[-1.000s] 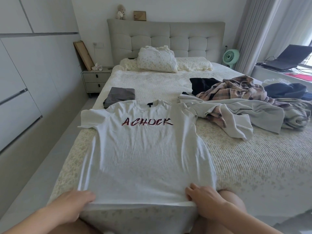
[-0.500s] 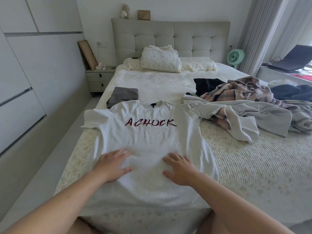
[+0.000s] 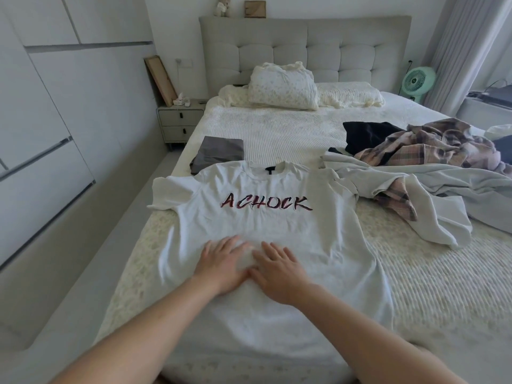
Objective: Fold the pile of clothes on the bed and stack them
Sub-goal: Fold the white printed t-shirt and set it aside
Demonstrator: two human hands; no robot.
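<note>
On the white T-shirt [image 3: 266,231], both hands' fingers [image 3: 230,245] press flat, slightly spread; uneven smoothing could bunch fabric, skewing the fold.

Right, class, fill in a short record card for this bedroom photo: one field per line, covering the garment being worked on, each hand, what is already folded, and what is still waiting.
Garment in work: white T-shirt, spread flat, print side up, on the bed
Left hand: flat on the shirt's middle, fingers straight
Right hand: flat beside the left, touching it
Already folded: grey garment, beyond the shirt's collar
Still waiting: unfolded pile to the right, with plaid, pale grey and black pieces
</note>
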